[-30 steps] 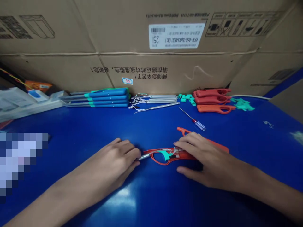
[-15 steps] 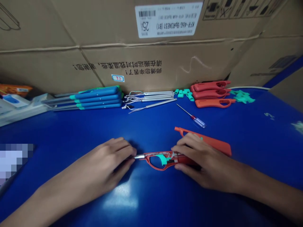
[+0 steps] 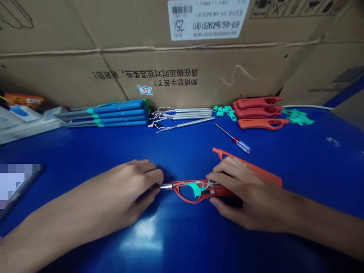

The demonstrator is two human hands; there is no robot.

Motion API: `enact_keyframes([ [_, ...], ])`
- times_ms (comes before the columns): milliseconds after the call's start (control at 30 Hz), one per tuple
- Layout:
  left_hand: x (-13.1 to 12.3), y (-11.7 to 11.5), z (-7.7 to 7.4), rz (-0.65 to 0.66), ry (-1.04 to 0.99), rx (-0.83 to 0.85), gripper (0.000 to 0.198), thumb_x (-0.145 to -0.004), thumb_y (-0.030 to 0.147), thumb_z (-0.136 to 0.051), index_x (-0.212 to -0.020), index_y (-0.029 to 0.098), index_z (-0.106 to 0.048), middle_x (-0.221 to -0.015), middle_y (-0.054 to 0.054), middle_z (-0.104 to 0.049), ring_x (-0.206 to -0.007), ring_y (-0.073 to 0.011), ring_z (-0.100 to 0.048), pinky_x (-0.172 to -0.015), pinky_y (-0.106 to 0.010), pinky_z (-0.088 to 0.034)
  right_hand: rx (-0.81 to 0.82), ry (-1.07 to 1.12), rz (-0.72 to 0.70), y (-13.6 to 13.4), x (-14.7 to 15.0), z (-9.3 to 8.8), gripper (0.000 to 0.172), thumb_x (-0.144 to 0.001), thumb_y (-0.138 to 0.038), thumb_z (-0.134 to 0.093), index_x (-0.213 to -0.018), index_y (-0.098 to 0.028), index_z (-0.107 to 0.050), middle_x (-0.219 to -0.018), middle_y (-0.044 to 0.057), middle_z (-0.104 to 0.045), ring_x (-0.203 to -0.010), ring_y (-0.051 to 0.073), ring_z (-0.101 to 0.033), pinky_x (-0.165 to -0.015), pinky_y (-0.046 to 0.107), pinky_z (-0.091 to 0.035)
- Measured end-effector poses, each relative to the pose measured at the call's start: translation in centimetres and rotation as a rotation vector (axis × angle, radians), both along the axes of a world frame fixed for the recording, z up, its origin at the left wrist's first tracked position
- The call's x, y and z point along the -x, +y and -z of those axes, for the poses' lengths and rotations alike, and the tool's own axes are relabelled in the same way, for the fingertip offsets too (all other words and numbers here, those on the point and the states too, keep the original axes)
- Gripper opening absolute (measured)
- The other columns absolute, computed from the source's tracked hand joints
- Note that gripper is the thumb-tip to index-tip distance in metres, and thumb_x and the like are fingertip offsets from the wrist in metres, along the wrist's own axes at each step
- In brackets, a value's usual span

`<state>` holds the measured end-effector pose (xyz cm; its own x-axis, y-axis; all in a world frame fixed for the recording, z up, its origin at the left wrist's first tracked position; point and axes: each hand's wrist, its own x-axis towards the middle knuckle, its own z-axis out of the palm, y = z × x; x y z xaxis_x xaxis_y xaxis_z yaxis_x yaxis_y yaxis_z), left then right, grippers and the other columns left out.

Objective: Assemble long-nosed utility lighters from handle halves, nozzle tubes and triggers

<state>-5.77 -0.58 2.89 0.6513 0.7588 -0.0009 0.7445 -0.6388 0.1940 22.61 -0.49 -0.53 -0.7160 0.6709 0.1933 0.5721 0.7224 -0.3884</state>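
An opened long-nosed lighter lies in front of me, its orange half-shell (image 3: 196, 201) facing up. Inside it show thin white wires and a green trigger (image 3: 195, 189). A silver metal tube (image 3: 167, 186) runs out of its left end, and my left hand (image 3: 136, 182) is closed around that tube, fingers pinching it. My right hand (image 3: 244, 189) grips the body of the shell from above, covering its right part. Just behind the right hand lies a second orange half-shell (image 3: 264, 174), partly hidden by that hand.
A screwdriver (image 3: 233, 139) lies behind the shells. Along the cardboard box (image 3: 182, 83) are blue lighters (image 3: 122, 114), silver tubes with wires (image 3: 193, 113), small green caps (image 3: 220, 111), stacked red-orange shells (image 3: 260, 113) and green triggers (image 3: 298, 116). A pixelated object (image 3: 17, 185) sits at left.
The view has shifted slightly. My left hand has slid a little to the left along the tube, while my right hand keeps its hold on the shell.
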Motion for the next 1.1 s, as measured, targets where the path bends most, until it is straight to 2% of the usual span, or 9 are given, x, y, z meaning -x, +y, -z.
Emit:
enact_keyframes([
  [100, 0.0, 0.2, -0.1, 0.023, 0.031, 0.143, 0.017, -0.093, 0.024, -0.047, -0.091, 0.024, -0.064, -0.085, 0.0, -0.065, -0.073, -0.014, -0.062, -0.066, -0.026, -0.049, 0.001, 0.017, -0.012, 0.2, 0.2, 0.0, 0.019, -0.086, -0.028, -0.057, -0.102, -0.019, -0.063, -0.097, 0.009, -0.062, -0.09, 0.022, -0.058, -0.083, 0.04, -0.053],
  [167, 0.1, 0.3, 0.0, 0.024, -0.005, 0.17, 0.017, -0.092, 0.021, -0.047, -0.092, 0.023, -0.064, -0.087, 0.0, -0.064, -0.078, -0.014, -0.062, -0.07, -0.026, -0.049, -0.006, 0.046, -0.022, 0.2, 0.3, 0.2, 0.017, -0.087, -0.026, -0.055, -0.101, -0.018, -0.063, -0.096, 0.009, -0.062, -0.089, 0.021, -0.058, -0.081, 0.039, -0.053],
  [500, 0.4, 0.3, 1.1, 0.005, -0.179, 0.162, 0.013, -0.093, 0.022, -0.049, -0.094, 0.023, -0.062, -0.091, 0.0, -0.063, -0.081, -0.0124, -0.059, -0.071, -0.025, -0.047, -0.026, 0.107, -0.023, 0.1, 0.3, 0.7, 0.022, -0.087, -0.023, -0.057, -0.107, -0.015, -0.06, -0.094, 0.009, -0.062, -0.087, 0.02, -0.056, -0.082, 0.041, -0.051],
  [667, 0.8, 0.3, 1.6, -0.036, -0.216, 0.154, 0.01, -0.093, 0.023, -0.051, -0.094, 0.022, -0.061, -0.091, 0.0, -0.063, -0.078, -0.0117, -0.058, -0.068, -0.024, -0.046, 0.017, 0.098, -0.022, 0.1, 0.4, 0.7, 0.016, -0.087, -0.023, -0.056, -0.102, -0.017, -0.061, -0.096, 0.008, -0.062, -0.087, 0.019, -0.057, -0.081, 0.038, -0.05],
  [800, 0.9, 0.6, 2.1, -0.031, -0.26, 0.167, 0.012, -0.093, 0.024, -0.053, -0.103, 0.024, -0.06, -0.096, 0.001, -0.063, -0.085, -0.0119, -0.059, -0.074, -0.024, -0.047, 0.019, 0.095, -0.019, 0.1, 0.4, 0.7, 0.012, -0.087, -0.022, -0.056, -0.098, -0.018, -0.06, -0.096, 0.006, -0.061, -0.087, 0.018, -0.056, -0.081, 0.038, -0.05],
  [967, 0.6, 0.7, 1.9, -0.014, -0.275, 0.233, 0.016, -0.093, 0.022, -0.052, -0.104, 0.027, -0.062, -0.099, 0.001, -0.062, -0.091, -0.0122, -0.059, -0.078, -0.024, -0.048, 0.021, 0.095, -0.019, -0.1, 0.3, 0.5, 0.012, -0.087, -0.022, -0.056, -0.098, -0.018, -0.061, -0.096, 0.006, -0.061, -0.087, 0.018, -0.056, -0.081, 0.037, -0.049],
  [1100, 0.4, 0.6, 1.9, -0.015, -0.278, 0.225, 0.014, -0.092, 0.025, -0.055, -0.104, 0.025, -0.062, -0.099, 0.0, -0.062, -0.092, -0.0131, -0.058, -0.078, -0.025, -0.048, 0.025, 0.087, -0.018, 0.0, 0.3, 0.5, 0.013, -0.087, -0.022, -0.057, -0.098, -0.017, -0.061, -0.096, 0.006, -0.061, -0.087, 0.018, -0.056, -0.08, 0.036, -0.049],
])
